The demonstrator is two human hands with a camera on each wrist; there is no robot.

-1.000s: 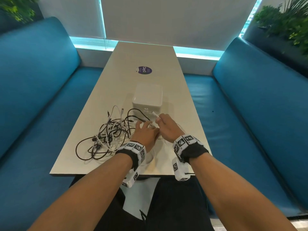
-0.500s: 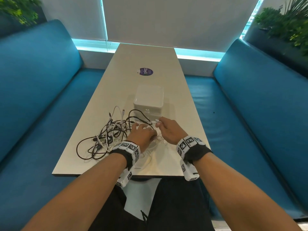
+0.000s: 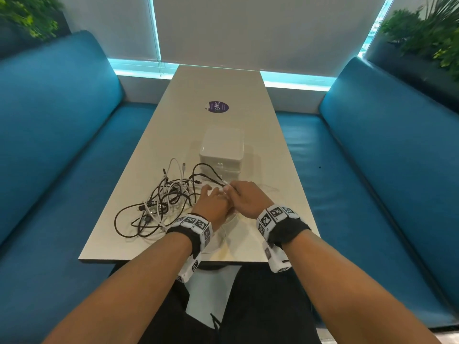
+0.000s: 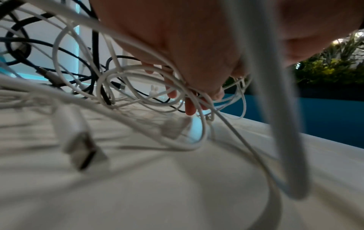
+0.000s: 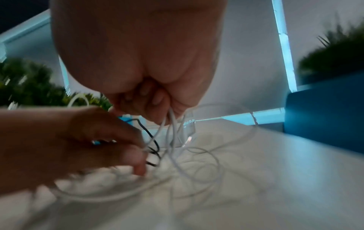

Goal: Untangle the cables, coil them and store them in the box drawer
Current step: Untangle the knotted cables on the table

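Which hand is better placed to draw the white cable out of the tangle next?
Probably the right hand: it already pinches the white cable. The left hand sits against the tangle, suited to holding it down.

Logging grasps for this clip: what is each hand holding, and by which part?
The right hand pinches a thin white cable near its end. The left hand has its fingers among white cable loops; a firm grip cannot be told.

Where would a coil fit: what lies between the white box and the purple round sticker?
Bare tabletop only, seen in the head view: nothing lies between the white box and the purple round sticker.
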